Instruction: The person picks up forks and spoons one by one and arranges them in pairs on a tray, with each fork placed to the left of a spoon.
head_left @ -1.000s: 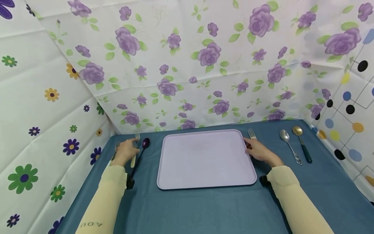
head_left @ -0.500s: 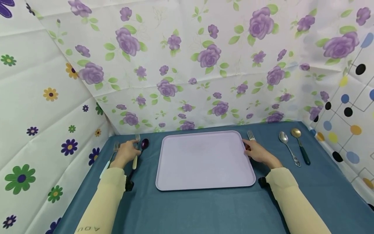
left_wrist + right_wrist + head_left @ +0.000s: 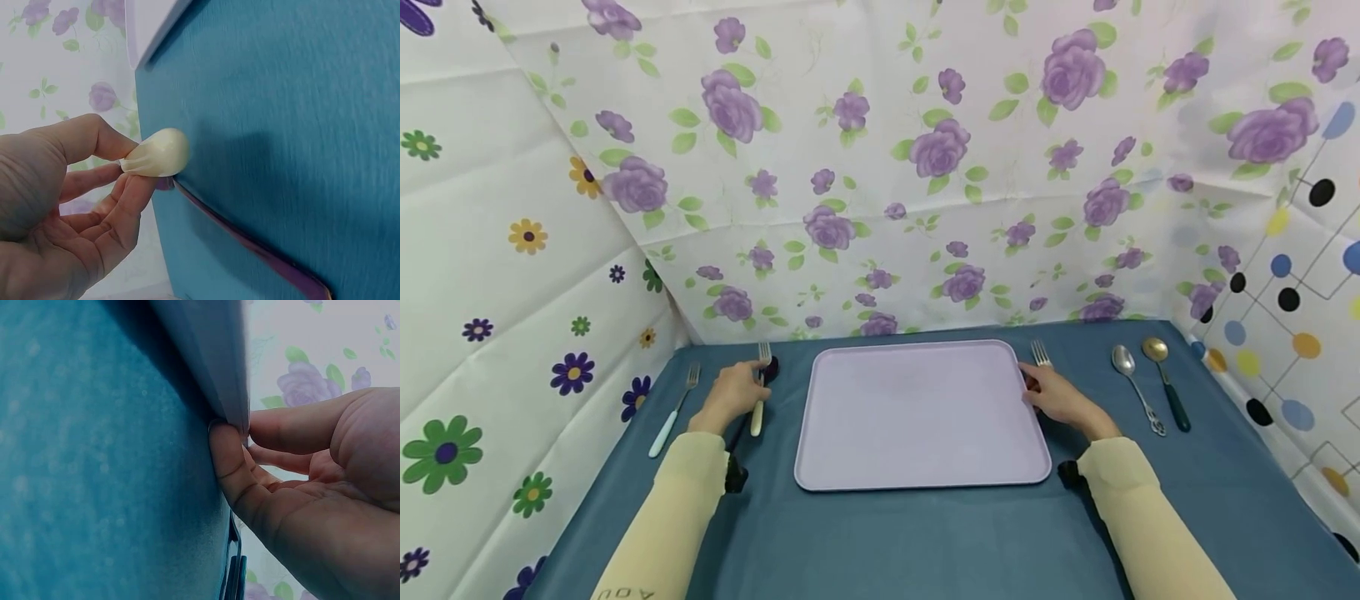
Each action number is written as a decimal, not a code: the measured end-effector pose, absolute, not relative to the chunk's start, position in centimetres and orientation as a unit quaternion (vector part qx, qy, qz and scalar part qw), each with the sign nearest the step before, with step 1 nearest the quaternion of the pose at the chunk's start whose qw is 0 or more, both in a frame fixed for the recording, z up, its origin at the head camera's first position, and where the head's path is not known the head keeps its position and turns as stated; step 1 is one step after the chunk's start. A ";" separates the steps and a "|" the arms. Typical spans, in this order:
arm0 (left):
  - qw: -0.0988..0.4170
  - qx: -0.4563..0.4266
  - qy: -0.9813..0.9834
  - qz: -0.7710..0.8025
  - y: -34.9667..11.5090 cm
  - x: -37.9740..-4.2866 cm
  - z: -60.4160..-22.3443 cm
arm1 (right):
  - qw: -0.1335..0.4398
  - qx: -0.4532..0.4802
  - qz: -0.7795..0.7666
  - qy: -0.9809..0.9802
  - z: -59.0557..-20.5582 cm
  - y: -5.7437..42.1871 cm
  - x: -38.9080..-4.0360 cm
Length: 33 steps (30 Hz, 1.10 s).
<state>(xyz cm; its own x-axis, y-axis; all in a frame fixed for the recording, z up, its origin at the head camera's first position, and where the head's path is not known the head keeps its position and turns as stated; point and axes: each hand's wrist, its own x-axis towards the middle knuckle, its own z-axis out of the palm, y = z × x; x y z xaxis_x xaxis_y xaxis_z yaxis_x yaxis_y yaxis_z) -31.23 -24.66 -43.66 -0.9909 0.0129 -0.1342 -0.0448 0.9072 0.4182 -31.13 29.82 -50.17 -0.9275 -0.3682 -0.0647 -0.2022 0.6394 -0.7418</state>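
Note:
My left hand (image 3: 735,395) pinches a fork with a cream handle (image 3: 757,419); the rounded handle end (image 3: 164,153) faces the left wrist camera, and the tines point to the back wall. A dark purple spoon (image 3: 772,369) lies on the cloth just beneath, partly covered by hand and fork. At the right edge of the pale lilac tray (image 3: 917,417), my right hand (image 3: 1058,396) pinches the rim, fingers above and below it in the right wrist view. Close behind that hand show the tines of another fork (image 3: 1041,353); its handle is hidden.
A fork with a light blue handle (image 3: 664,432) lies at the far left. On the right are a silver spoon (image 3: 1133,377) and a gold spoon with a green handle (image 3: 1168,383). Patterned cloth walls (image 3: 880,150) enclose the blue table cloth (image 3: 880,542) on three sides.
My left hand has moved a little to the right with the cream-handled fork, which now overlaps the purple spoon. The light blue fork has come into full view. My right hand stays at the tray's rim.

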 end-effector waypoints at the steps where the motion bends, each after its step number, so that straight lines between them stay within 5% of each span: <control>1: 0.067 -0.006 0.974 0.216 -24.5 -31.2 -43.7 | 0.105 -0.159 -0.393 0.899 -50.2 29.8 -31.1; 33: 0.114 0.039 0.949 0.292 -19.8 -30.1 -42.2 | 0.100 -0.156 -0.398 0.899 -49.9 29.7 -30.7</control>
